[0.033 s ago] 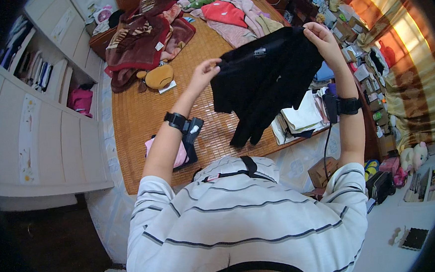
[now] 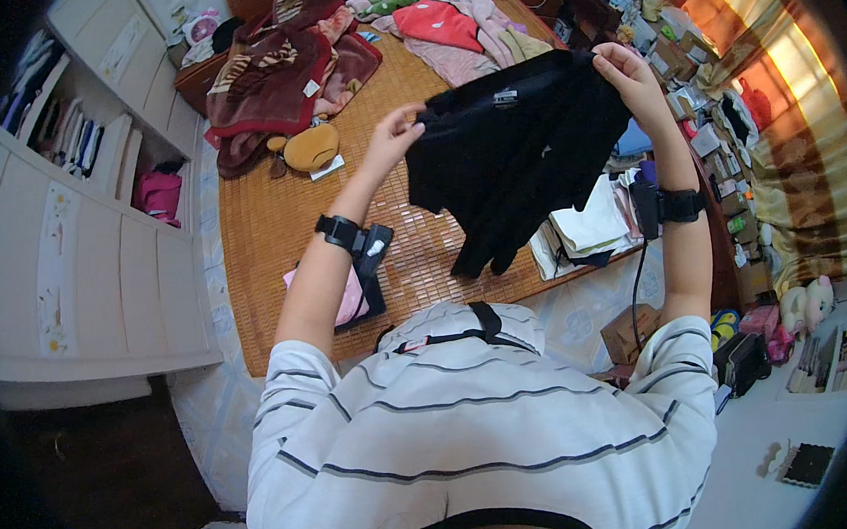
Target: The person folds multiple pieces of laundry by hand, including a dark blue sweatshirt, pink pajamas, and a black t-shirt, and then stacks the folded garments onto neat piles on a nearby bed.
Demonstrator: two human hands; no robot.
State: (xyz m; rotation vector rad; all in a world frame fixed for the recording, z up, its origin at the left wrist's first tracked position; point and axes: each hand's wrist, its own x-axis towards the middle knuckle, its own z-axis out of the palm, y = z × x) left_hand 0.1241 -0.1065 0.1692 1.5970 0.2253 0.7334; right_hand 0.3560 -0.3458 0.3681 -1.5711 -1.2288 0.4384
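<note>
A black long-sleeved top [image 2: 523, 142] hangs spread out in front of me, above the mat-covered bed. My left hand [image 2: 396, 136] pinches it at its upper left corner. At the upper right corner, my right hand [image 2: 627, 75] grips the cloth between thumb and fingers. A small pale label [image 2: 505, 97] shows near the top edge, and the sleeves dangle together toward the bed's near edge. Below my left forearm lies folded pink and dark clothing [image 2: 352, 298], partly hidden by the arm. A stack of white and dark folded clothes [image 2: 591, 227] rests beside the top's lower right.
The bed [image 2: 276, 230] has a woven bamboo mat. Dark red blankets [image 2: 282, 84], a pink blanket [image 2: 447, 21] and a brown plush cushion [image 2: 311, 148] lie toward its far end. A white wardrobe [image 2: 103, 255] with open shelves stands left; cluttered boxes [image 2: 723, 164] line the right.
The left side of the black top has shifted slightly left, with my left hand. The sleeve ends hang a little higher. My right hand has hardly moved.
</note>
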